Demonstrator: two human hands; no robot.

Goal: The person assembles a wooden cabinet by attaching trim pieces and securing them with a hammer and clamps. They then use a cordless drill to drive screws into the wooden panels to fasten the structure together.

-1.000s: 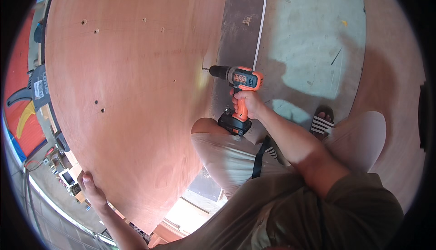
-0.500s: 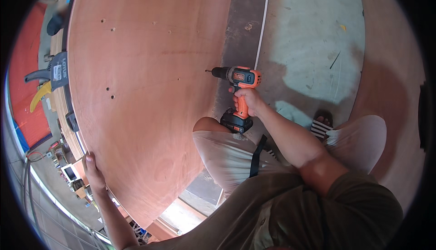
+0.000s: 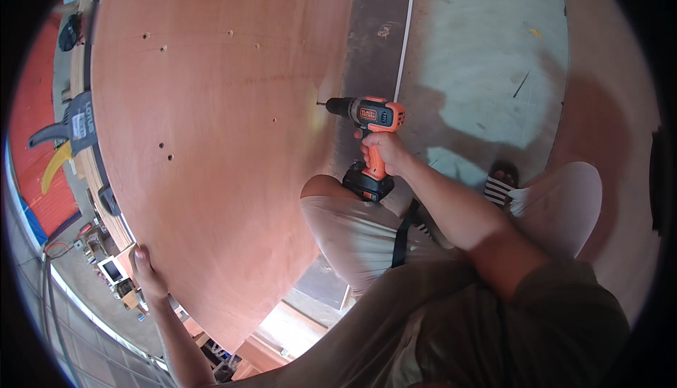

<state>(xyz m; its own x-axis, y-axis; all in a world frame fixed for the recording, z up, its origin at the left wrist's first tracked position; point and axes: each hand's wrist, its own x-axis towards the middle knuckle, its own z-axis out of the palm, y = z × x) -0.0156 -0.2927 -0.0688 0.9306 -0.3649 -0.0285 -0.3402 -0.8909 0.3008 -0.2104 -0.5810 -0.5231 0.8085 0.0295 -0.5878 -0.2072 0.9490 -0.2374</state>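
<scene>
My right hand (image 3: pixel 386 151) is closed round the grip of an orange and black cordless drill (image 3: pixel 375 113), a finger at its trigger. The drill points left, and its bit meets or nearly meets the face of a large reddish plywood panel (image 3: pixel 226 198); exact contact I cannot tell. A yellowish glow lights the wood by the bit. Several small holes dot the panel. My left hand (image 3: pixel 149 275) holds the panel's left edge near its lower corner, thumb on the edge and the other fingers hidden behind.
A grey clamp (image 3: pixel 82 121) with a black and a yellow handle grips the panel's left edge. Beyond lie an orange-red sheet (image 3: pixel 39 191) and cluttered tools and boxes. My bent knees flank the drill arm. A dark board strip (image 3: pixel 374 42) runs along the panel's right side.
The drill has shifted slightly left and up toward the panel, and a glow now shows at its bit. The panel and clamp appear a little further left in view. Both hands keep their holds.
</scene>
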